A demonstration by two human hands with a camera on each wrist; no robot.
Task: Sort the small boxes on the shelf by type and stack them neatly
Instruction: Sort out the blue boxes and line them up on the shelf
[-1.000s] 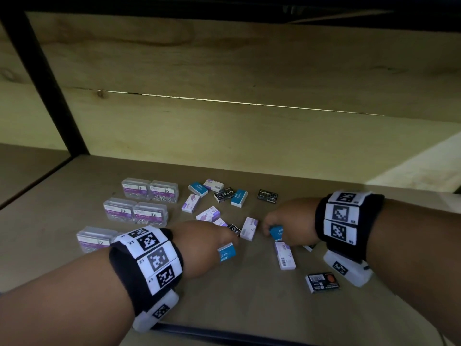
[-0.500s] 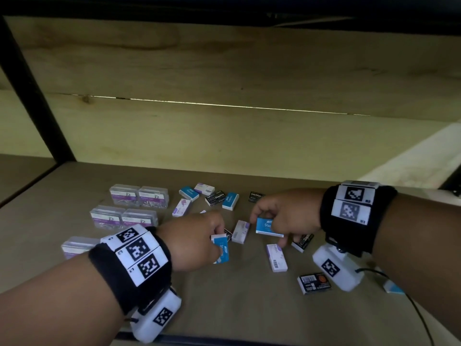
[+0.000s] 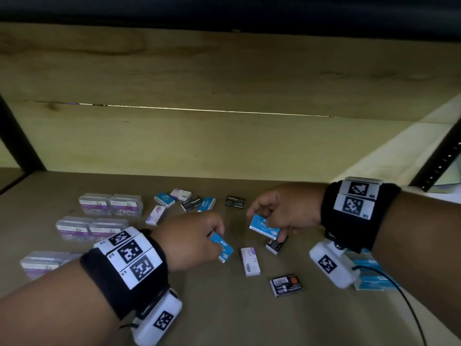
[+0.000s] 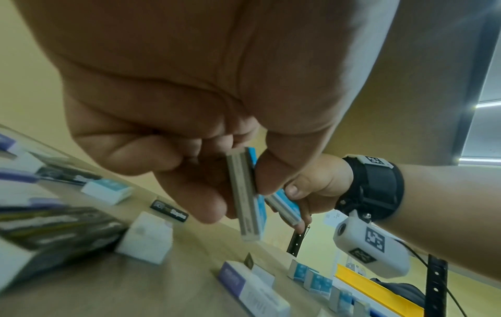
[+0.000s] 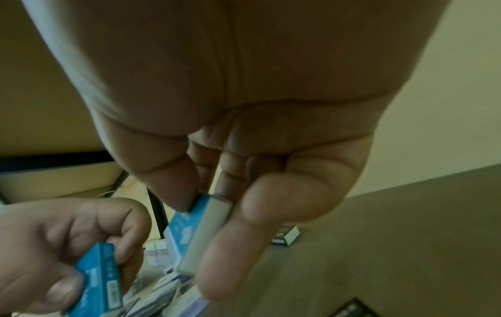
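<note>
My left hand [image 3: 199, 239] pinches a blue staple box [image 3: 222, 247] between thumb and fingers, lifted off the shelf; the same box [image 4: 248, 196] shows edge-on in the left wrist view. My right hand [image 3: 277, 216] holds a second blue staple box [image 3: 263, 226] above the shelf, thumb on one face and fingers on the other [image 5: 195, 233]. The two hands are close together, boxes apart. Loose on the shelf lie blue boxes [image 3: 164, 199], purple-white boxes [image 3: 250, 261] and black boxes [image 3: 286, 285].
Clear plastic cases with purple labels [image 3: 111, 204] stand in rows at the left. A stack of blue boxes [image 3: 371, 275] sits at the right behind my right wrist. The wooden back wall [image 3: 224, 141] and black posts [image 3: 15, 136] bound the shelf.
Both hands have lifted off the shelf, each with a blue box. The right hand rose and moved right; the left hand tilted its box.
</note>
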